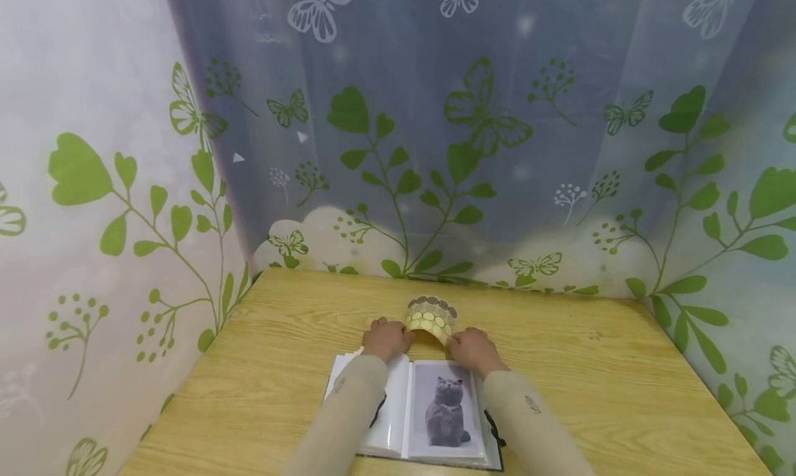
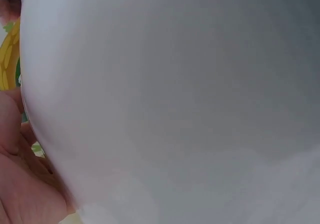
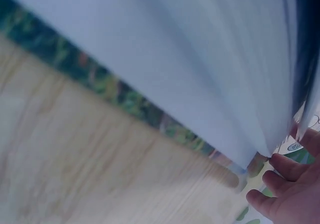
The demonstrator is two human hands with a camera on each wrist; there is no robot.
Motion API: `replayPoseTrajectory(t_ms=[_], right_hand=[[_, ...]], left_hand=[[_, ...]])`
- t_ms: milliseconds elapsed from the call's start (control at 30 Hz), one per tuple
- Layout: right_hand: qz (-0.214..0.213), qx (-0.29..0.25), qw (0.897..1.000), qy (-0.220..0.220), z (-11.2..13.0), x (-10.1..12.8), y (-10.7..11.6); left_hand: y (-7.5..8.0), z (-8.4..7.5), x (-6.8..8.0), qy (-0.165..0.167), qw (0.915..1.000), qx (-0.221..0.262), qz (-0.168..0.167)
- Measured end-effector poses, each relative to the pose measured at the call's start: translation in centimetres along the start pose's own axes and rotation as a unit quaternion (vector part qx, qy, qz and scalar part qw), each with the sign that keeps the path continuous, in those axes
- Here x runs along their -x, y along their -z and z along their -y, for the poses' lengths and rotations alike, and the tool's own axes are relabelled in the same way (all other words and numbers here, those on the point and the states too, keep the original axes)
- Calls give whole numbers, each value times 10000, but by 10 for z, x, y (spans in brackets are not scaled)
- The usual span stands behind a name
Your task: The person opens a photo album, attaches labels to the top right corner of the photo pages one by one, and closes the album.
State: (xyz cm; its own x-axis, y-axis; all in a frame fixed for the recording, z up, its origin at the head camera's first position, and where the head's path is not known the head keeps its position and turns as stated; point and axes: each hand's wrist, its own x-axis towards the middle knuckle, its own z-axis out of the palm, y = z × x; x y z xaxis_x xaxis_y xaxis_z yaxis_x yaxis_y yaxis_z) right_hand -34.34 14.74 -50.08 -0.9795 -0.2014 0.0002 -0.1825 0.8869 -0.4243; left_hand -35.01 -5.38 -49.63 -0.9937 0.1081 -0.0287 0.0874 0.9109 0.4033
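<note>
While patterned card (image 1: 431, 316), rows of ovals across it, arches at 12 o'clock of open photo album (image 1: 396, 421), left hand (image 1: 385, 339) at card's 8 o'clock, pinching its near left corner; album flat on wood-grain table (image 1: 622, 393); cat photo (image 1: 444, 414) in album's 3 o'clock half; right hand (image 1: 475, 351) at card's 4 o'clock, pinching near right corner

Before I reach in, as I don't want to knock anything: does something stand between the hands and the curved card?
Nothing visible does: the left hand and right hand hold the curved card directly, one at each side. The open album shows lower in the head view, not between them.
</note>
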Motion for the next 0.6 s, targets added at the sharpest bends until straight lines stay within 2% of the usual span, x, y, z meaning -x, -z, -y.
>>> replayPoseTrajectory(t_ms=[200, 333, 467, 600], right_hand=[[-170, -279, 9994, -94, 5, 0, 2], [-146, -635, 9973, -352, 4, 0, 6], [-205, -1252, 9896, -680, 2, 5, 12], [-437, -2000, 9748, -887, 0, 9, 20]], left_hand=[[2, -3, -1, -209, 9997, 36, -134], [4, -8, -1, -486, 9985, 123, -220], [7, -13, 0, -733, 9964, 248, -361], [13, -16, 3, -748, 9957, 432, -345]])
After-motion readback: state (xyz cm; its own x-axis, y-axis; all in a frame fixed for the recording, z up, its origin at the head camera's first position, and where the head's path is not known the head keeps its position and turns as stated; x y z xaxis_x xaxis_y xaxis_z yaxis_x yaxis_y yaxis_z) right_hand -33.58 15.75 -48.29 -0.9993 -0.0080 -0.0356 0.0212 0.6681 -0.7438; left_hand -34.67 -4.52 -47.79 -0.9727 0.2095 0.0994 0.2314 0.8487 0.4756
